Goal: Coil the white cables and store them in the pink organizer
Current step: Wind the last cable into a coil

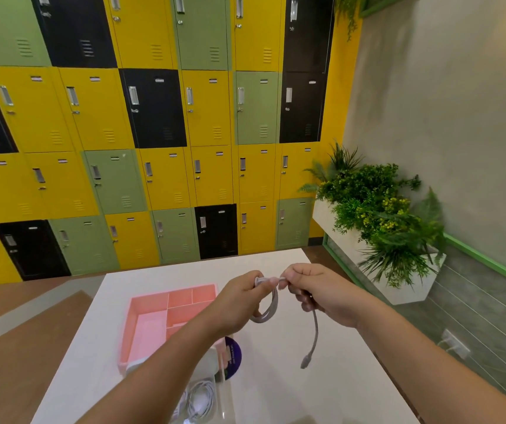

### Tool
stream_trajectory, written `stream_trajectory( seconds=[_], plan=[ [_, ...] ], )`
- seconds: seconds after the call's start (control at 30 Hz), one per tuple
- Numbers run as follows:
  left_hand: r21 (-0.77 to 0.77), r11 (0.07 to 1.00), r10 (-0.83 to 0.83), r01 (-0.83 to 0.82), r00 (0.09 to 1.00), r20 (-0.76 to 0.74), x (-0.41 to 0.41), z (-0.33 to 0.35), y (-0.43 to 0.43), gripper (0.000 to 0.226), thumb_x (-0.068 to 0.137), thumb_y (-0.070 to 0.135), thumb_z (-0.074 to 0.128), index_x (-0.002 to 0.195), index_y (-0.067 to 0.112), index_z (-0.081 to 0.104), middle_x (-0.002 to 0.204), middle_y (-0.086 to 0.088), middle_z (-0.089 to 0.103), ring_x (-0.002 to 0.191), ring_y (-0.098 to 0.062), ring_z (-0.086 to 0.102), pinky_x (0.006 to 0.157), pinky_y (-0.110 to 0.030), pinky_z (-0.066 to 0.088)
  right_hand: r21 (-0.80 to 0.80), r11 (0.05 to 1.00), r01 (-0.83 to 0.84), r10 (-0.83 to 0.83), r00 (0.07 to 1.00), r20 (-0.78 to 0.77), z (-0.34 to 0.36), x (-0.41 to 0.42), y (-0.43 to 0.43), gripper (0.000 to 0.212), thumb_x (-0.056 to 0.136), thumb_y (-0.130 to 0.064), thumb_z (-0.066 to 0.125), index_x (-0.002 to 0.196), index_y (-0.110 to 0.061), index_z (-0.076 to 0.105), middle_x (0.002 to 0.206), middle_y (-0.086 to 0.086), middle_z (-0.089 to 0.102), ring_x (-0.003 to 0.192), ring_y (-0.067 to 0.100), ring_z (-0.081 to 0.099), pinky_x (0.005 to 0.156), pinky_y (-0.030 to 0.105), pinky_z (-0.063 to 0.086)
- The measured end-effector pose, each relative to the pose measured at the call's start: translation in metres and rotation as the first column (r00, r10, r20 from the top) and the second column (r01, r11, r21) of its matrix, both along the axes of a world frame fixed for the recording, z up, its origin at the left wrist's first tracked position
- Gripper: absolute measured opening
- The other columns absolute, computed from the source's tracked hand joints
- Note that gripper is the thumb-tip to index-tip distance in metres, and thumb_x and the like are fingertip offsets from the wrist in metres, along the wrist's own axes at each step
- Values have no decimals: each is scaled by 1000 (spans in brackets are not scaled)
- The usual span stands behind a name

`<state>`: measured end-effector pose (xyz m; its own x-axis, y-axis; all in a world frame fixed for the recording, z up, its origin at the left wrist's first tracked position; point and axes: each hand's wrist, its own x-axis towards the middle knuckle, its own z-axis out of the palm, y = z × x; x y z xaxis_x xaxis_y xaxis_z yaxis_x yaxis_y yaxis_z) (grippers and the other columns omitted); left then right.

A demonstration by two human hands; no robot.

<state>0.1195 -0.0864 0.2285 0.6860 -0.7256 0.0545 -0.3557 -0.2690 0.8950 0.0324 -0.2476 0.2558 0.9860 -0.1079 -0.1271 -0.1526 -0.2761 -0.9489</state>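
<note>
Mid-coiling: right of the pink organizer (150, 327), above the white table (279, 396), the left hand (239, 298) pinches 1 white cable (269, 310) in a loop, while the right hand (316, 292) grips its dangling tail, which next needs winding in.

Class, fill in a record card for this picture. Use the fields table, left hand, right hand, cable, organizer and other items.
table: white table, lockers behind
left hand: left hand grips the coiled loops of the cable, above the table
right hand: right hand pinches the same cable beside the coil
cable: partly coiled; loose end with plug hangs below the right hand
organizer: pink organizer on the table, left of the hands; no cable in the compartments that show
other items: spare cables at the near edge; purple disc beside the organizer
</note>
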Motion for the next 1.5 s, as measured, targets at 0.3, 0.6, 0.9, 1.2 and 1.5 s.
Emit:
stream_trajectory(
  seconds=[0.3, 0.6, 0.9, 1.2, 1.5],
  plan=[
    [-29, 997, 73, -72, 996, 43, -2, 2, -5, 37, 98, 46, 43, 74, 18, 49, 66, 1, 46, 59, -14, 41, 59, -28, 42, -495, 851, 173, -25, 956, 291, 2, 7, -1, 20, 99, -23, 49, 92, -21, 68, 86, -3, 56, 81, 13, 54, 75, 30, 49],
    [-223, 964, 87, -146, 963, -254, -6, 15, -13, 29, 98, 36, 51, 81, 13, 47, 56, 7, 35, 50, -8, 30, 55, -25, 35, -542, 722, 430, -54, 816, 575, -10, 11, 2, 4, 91, -20, 64, 88, -21, 68, 80, -16, 61, 73, -4, 50, 62, 11, 34],
    [-297, 925, 182, -237, 962, -202, -10, 17, -19, 31, 100, 40, 43, 76, 22, 49, 60, 8, 44, 54, -7, 43, 60, -22, 39, -57, 942, 332, -300, 904, 306, -19, 10, 30, 21, 100, -20, 47, 93, -11, 64, 89, 7, 68, 85, 19, 68, 85, 36, 58],
    [-226, 939, 244, -258, 966, -87, -5, 12, -21, 31, 101, 42, 39, 85, 21, 54, 76, 0, 56, 70, -12, 51, 57, -20, 41, -138, 930, 340, -291, 913, 285, -14, 8, 33, 13, 95, -17, 58, 107, -16, 64, 91, 0, 66, 84, 14, 61, 76, 24, 50],
    [-16, 991, 114, -132, 788, 605, 14, 0, -10, 22, 102, 31, 39, 115, 25, 55, 112, 9, 55, 102, -9, 50, 81, -21, 42, -127, 977, 171, -151, 977, 152, -9, 7, 14, 21, 95, -15, 57, 115, -20, 52, 85, -3, 70, 89, 15, 65, 94, 36, 48]
  ],
)
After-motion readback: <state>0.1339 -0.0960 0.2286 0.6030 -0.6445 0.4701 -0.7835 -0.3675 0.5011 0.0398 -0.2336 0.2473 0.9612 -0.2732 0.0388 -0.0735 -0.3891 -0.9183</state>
